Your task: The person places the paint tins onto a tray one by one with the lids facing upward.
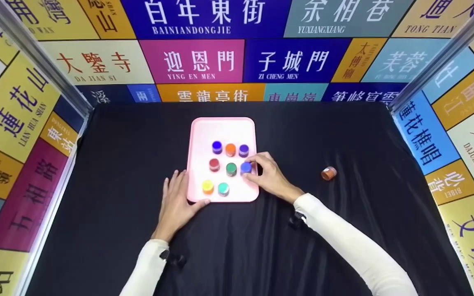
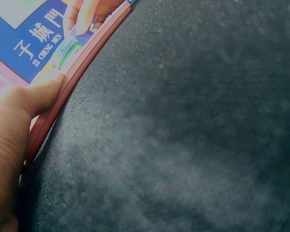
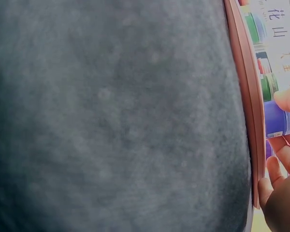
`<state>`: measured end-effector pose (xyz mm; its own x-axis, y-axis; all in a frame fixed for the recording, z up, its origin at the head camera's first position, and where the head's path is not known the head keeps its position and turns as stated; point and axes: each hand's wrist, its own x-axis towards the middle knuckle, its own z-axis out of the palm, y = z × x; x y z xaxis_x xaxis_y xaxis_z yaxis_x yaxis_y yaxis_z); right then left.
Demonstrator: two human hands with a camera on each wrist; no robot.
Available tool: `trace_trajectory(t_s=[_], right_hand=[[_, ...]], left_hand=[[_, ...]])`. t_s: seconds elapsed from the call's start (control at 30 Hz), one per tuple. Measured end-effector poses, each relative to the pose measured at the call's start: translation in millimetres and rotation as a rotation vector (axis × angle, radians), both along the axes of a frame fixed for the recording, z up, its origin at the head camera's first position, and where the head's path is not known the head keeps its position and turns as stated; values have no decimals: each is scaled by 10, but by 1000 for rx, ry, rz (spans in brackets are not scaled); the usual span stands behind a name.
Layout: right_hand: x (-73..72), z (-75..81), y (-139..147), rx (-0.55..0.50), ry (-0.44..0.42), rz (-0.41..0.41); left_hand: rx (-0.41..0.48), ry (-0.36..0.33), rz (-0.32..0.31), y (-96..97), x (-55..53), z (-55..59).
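On the black cloth lies a pink tray [image 1: 222,128] bearing several small paint jars with coloured lids. My right hand [image 1: 273,174] pinches a periwinkle-blue paint jar [image 1: 245,167] between thumb and fingers at the tray's right side; in the right wrist view this blue jar [image 3: 275,118] stands just inside the rim. Beside it are a green jar [image 1: 231,169] and a red jar [image 1: 214,165]. My left hand [image 1: 176,207] rests at the tray's lower left corner, fingers straight along the outer side, thumb over the near rim [image 2: 77,72].
Blue [image 1: 217,147], orange [image 1: 230,149] and purple [image 1: 243,150] jars form the far row. Yellow [image 1: 207,187] and teal [image 1: 223,189] jars stand nearest. An orange-brown jar [image 1: 328,173] lies tipped on the cloth at right. Printed panels [image 1: 204,61] wall the back and sides.
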<state>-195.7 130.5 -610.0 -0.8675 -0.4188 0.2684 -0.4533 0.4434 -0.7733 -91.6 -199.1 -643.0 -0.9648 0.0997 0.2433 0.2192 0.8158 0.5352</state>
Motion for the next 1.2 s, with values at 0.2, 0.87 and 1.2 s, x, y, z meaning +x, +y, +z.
trace_trajectory(t_s=[0.2, 0.87, 1.2], right_hand=[[-6, -19, 18, -1, -6, -3], [5, 36, 127, 21, 12, 61], [-3, 118, 430, 16, 42, 13]], left_hand=[[-2, 8, 1, 5, -10, -13], [14, 1, 0, 12, -10, -7], [18, 2, -2, 5, -3, 13]])
